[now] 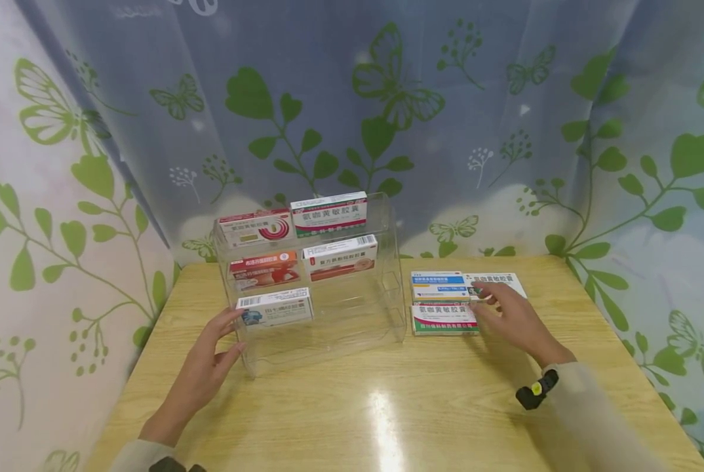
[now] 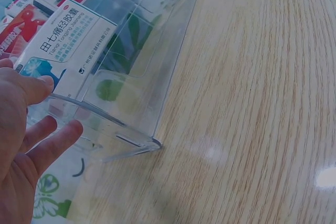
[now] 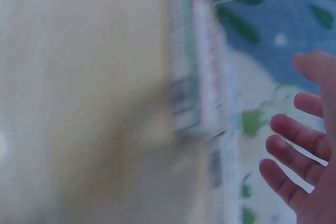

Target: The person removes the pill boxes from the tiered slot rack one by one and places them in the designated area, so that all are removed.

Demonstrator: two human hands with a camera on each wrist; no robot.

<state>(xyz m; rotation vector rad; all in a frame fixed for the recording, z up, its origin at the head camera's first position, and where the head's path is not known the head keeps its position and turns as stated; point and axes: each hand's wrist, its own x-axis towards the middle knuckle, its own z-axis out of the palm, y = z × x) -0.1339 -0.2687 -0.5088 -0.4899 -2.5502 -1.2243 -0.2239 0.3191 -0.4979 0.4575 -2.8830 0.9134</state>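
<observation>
A clear tiered rack [image 1: 352, 328] holds several medicine boxes: two on top, two in the middle, and one white box [image 1: 278, 308] at the left of the lower tier. My left hand [image 1: 201, 370] touches the rack's left side beside that box [image 2: 79, 45], thumb and fingers spread around the rack's edge. Right of the rack, a blue-and-white box [image 1: 437, 286], a green-and-red-striped box [image 1: 443, 320] and a white box [image 1: 502, 282] lie on the table. My right hand [image 1: 514, 321] hovers over their right side; its fingers [image 3: 294, 140] are spread and hold nothing.
The wooden table [image 1: 340, 419] extends in front of the rack and boxes. A patterned curtain [image 1: 328, 98] with green leaves and butterflies stands behind and at both sides. The right wrist view is blurred.
</observation>
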